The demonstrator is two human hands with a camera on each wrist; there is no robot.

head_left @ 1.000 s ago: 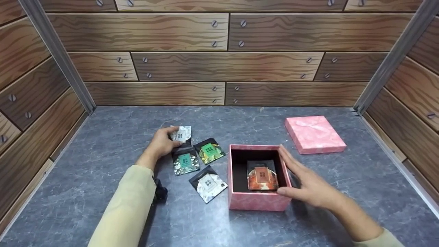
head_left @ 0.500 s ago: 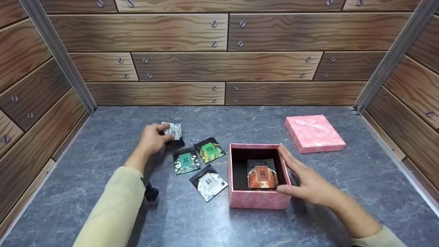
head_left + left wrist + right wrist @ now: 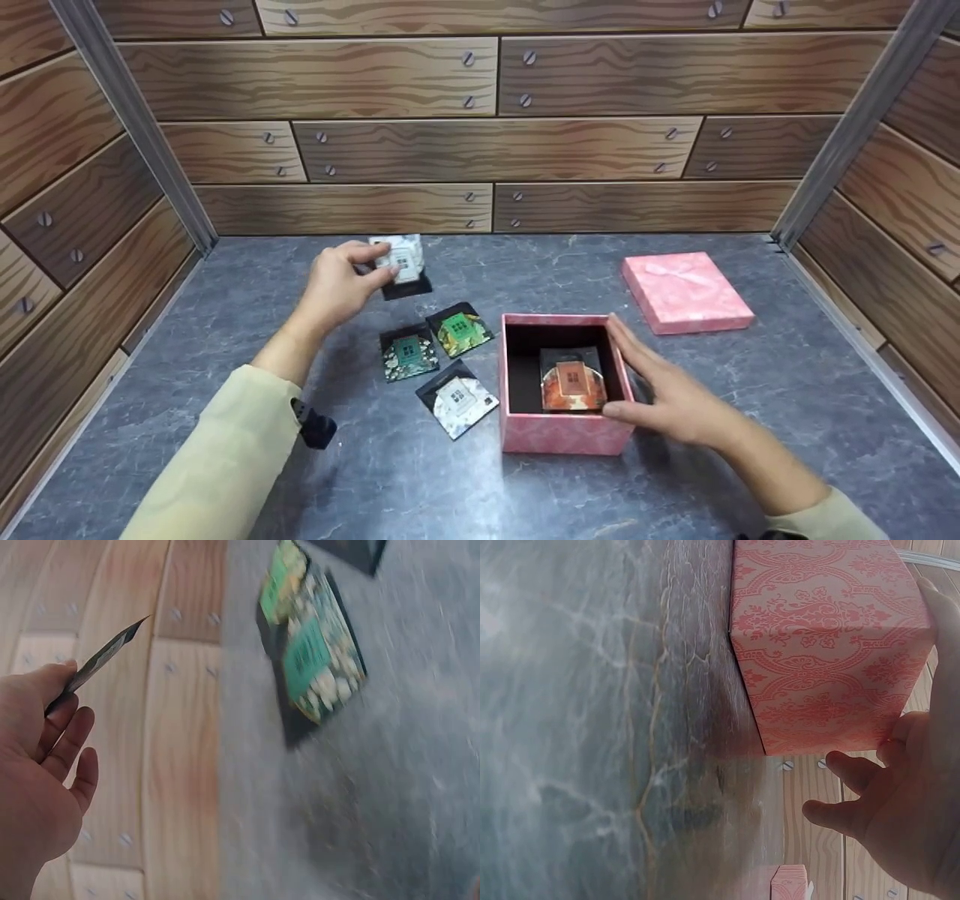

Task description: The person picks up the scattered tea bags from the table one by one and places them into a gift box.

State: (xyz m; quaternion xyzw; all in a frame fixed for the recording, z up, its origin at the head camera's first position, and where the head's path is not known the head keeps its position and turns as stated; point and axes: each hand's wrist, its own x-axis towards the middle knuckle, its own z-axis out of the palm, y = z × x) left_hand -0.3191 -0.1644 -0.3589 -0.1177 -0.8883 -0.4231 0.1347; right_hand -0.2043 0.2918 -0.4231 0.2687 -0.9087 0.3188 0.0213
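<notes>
My left hand (image 3: 337, 285) pinches a white-and-black sachet (image 3: 406, 262) between thumb and fingers, lifted above the table; in the left wrist view the sachet (image 3: 105, 660) shows edge-on. Below it lie a teal-labelled sachet (image 3: 407, 352), a green-labelled sachet (image 3: 460, 330) and another white sachet (image 3: 457, 397). To their right stands a pink box (image 3: 562, 435) without its lid, a sachet with an orange-brown label (image 3: 574, 381) inside it. My right hand (image 3: 675, 397) rests along the box's right wall, fingers extended and thumb at the near corner; the right wrist view shows the patterned box wall (image 3: 832, 652) beside it.
The pink lid (image 3: 686, 289) lies on the table behind the box, to the right. Wood-patterned panels (image 3: 495, 150) enclose the grey marbled table (image 3: 420, 495) at the back and both sides.
My left hand has picked the white-and-black sachet up off the table, first shifting left, then moving up and back to the right with it. The right hand stays at the box.
</notes>
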